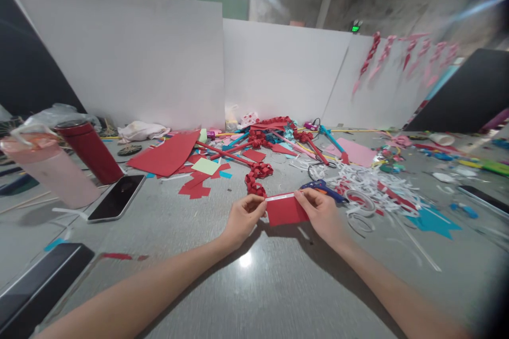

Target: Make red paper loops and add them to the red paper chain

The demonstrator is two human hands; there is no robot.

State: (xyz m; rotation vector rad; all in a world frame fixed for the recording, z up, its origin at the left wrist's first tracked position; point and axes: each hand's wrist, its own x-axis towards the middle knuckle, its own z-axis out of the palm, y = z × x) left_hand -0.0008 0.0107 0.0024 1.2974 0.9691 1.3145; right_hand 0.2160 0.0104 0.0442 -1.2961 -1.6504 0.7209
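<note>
Between my two hands is a small red sheet of paper (pixel 287 211) with a white strip, apparently tape, along its far edge. My left hand (pixel 244 218) pinches the left corner of that edge, and my right hand (pixel 318 212) pinches the right corner. The sheet is held a little above the grey table (pixel 214 286). Just beyond it lies a red paper chain (pixel 257 177). A blue glue gun (pixel 324 189) rests right behind my right hand.
Left stand a pink bottle (pixel 55 169), a red bottle (pixel 90 152) and a phone (pixel 117 198). A dark box (pixel 43 291) lies nearer. Red paper sheets (pixel 167 156) are behind my left hand. White paper strips (pixel 369 188) and a tape roll (pixel 361 202) lie right. White panels (pixel 286 74) stand behind.
</note>
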